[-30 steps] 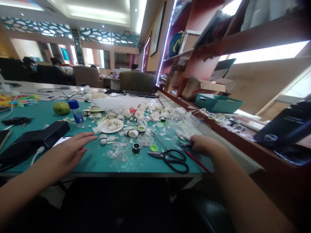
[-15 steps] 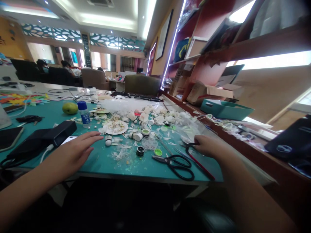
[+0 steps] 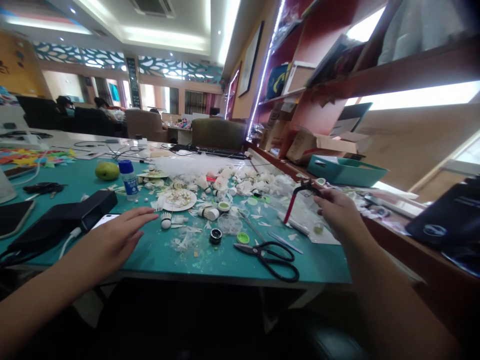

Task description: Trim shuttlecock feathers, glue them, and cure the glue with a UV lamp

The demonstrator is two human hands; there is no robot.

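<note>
My right hand holds a slim tool with a black, bent upper part and a red shaft that points down toward the table; I cannot make out its exact kind. Scissors with black loop handles lie on the table below and left of that hand, beside a thin pale blade-like strip. With fingers stretched out and nothing in them, my left hand hovers near a phone, partly hidden behind it. A shuttlecock stands close to its fingertips. A paper plate holds small pale bits.
Behind lies a heap of shuttlecocks and feathers. A blue-capped glue bottle, a green fruit and a black power bank occupy the left. Lids and a small black jar sit centrally. Shelving with a teal tray borders the right.
My right hand has lifted the red-and-black tool off the table, moving slightly right and up and turning its red shaft. My left hand has hardly moved.
</note>
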